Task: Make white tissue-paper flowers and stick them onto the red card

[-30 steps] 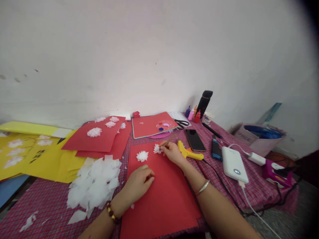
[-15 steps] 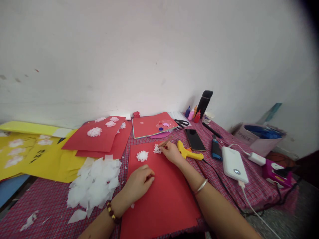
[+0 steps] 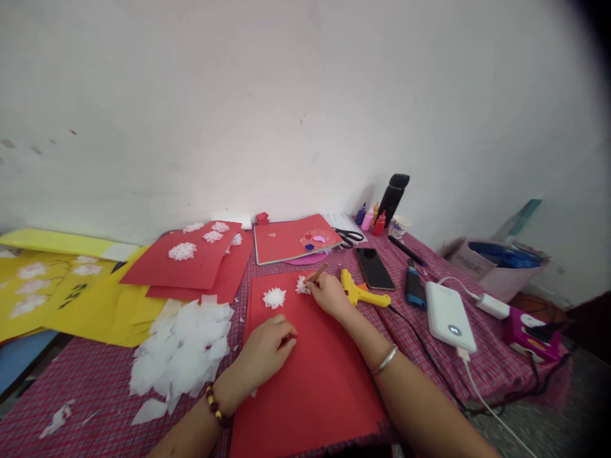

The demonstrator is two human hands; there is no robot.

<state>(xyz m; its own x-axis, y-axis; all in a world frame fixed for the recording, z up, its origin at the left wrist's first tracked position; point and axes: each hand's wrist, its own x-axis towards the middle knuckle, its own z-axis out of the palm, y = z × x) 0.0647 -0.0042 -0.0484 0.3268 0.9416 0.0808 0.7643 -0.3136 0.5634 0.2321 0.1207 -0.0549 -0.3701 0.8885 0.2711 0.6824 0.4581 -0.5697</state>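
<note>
My right hand [image 3: 328, 296] is closed on a thin brown stick [image 3: 319, 272], perhaps a pencil, tilted up and away. Its fingertips touch a small cluster of white tissue paper [image 3: 301, 285] at the top of a red sheet [image 3: 315, 375]. Left of it, a second white paper flower [image 3: 274, 298] sits on the same sheet. My left hand [image 3: 268, 346] rests on the sheet below, its fingers loosely curled and the thumb apart, nothing visible between them. A pile of white tissue squares [image 3: 184, 350] lies left of that hand.
Beside my right hand lies a yellow glue gun [image 3: 360, 292] with a black cord. Farther right are a phone [image 3: 375, 268], a blue-black cutter [image 3: 415, 286] and a white power bank [image 3: 449, 316]. Scissors [image 3: 351, 236] and paint bottles [image 3: 379, 224] stand behind. Red cards [image 3: 191, 270] lie left.
The brown stick has tilted slightly and shows more clearly above the right hand. The left hand has stayed in place on the sheet. The view has shifted a little.
</note>
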